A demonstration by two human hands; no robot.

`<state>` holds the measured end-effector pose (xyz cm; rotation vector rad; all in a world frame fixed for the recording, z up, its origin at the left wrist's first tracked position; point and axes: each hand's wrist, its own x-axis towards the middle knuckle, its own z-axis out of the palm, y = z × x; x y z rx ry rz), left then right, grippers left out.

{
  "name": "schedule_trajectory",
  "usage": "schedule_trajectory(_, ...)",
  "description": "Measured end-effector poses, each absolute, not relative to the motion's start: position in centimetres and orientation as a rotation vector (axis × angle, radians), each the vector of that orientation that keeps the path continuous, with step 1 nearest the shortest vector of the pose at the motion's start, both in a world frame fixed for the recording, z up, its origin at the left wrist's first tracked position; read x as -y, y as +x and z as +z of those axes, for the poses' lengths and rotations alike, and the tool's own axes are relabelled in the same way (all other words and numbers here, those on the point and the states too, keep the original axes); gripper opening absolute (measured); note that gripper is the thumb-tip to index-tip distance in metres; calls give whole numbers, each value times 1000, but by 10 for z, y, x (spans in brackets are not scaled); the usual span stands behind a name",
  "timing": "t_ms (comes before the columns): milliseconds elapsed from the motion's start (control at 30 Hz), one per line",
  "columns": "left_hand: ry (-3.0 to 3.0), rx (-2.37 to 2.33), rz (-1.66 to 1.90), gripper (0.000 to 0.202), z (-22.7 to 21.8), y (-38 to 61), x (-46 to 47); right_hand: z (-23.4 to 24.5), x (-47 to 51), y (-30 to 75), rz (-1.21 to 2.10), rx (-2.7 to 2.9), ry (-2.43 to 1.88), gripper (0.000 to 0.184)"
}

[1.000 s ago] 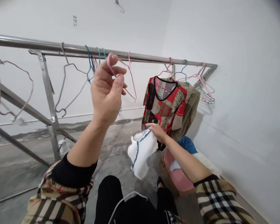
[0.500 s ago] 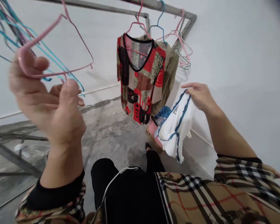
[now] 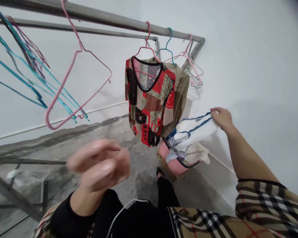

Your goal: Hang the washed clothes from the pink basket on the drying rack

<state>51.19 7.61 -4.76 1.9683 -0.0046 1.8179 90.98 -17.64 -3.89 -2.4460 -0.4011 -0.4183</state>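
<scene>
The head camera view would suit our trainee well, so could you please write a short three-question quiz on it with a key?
1. Multiple choice: what is the right hand holding? (a) a turquoise wire hanger (b) a white cloth garment with blue trim (c) nothing
2. True or false: the red, black and beige patchwork-print top hangs on a hanger from the round silver metal rail.
3. Short answer: what, if anything, can be seen in the left hand?

Key:
1. b
2. True
3. Nothing can be seen in it, though it is blurred.
</scene>
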Motion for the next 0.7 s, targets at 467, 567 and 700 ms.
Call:
schedule_trajectory(467,2178,22,1313,87,1,733,-131,46,-11,848,-443,1197,-1511,55)
schedule_trajectory(567,2042,-16,1282,87,19,758,-138,50,-27,839,-336,1206,-1447,51)
schedule_trajectory(700,1859,-86,1286,69,32,765,-150,43,-34,829,-175,1225,-1387,47)
